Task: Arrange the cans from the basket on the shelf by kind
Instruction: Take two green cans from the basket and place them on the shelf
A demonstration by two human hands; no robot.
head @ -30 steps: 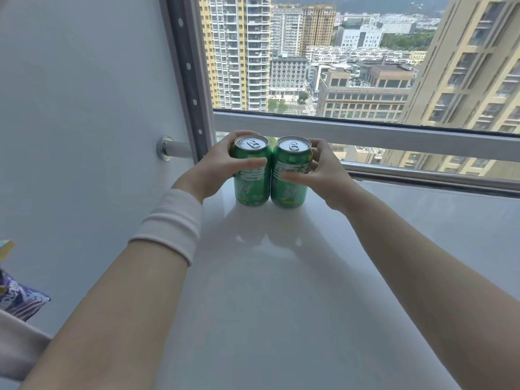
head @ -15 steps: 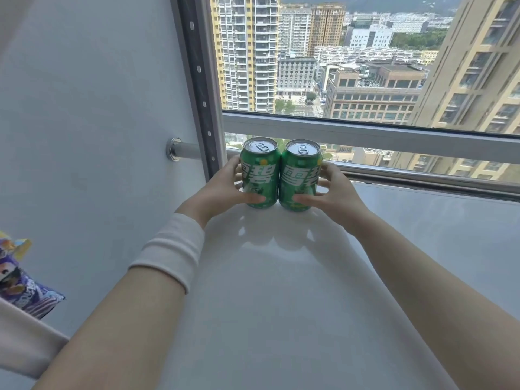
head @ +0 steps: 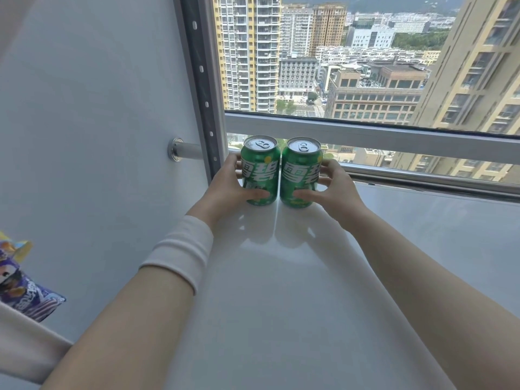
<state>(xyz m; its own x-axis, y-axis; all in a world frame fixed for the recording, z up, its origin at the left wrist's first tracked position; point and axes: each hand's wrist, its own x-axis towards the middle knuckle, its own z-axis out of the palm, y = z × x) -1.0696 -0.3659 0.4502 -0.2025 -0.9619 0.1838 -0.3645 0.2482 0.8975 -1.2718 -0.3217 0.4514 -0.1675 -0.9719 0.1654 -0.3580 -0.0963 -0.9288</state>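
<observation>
Well, far left, a purple snack packet [head: 25,291] peeks in at the frame edge. Next comes the white side panel [head: 98,122] with its metal rod [head: 187,151], and just right of that the left hand [head: 225,190], a white wristband [head: 180,249] on its forearm. Its thumb lies across the lower front of the left can [head: 260,171] and its fingers curl round the outer side, so the can sits enclosed in a fairly wide grip. The right can [head: 301,171], the same green kind, stands touching it, wall to wall. Both are upright, long axes vertical, bases seemingly down on the white shelf [head: 281,305] at its back left corner, near the window rail [head: 394,139]. The right hand [head: 337,192] mirrors the left: thumb over the lower front, fingers wrapped round the far outer side. Each can lies inward of its own hand, so each hand is the nearer one to its can. My guess is the pair is placed and release comes next; the fingers would need to spread outward, away from the seam, so neither can gets nudged
</observation>
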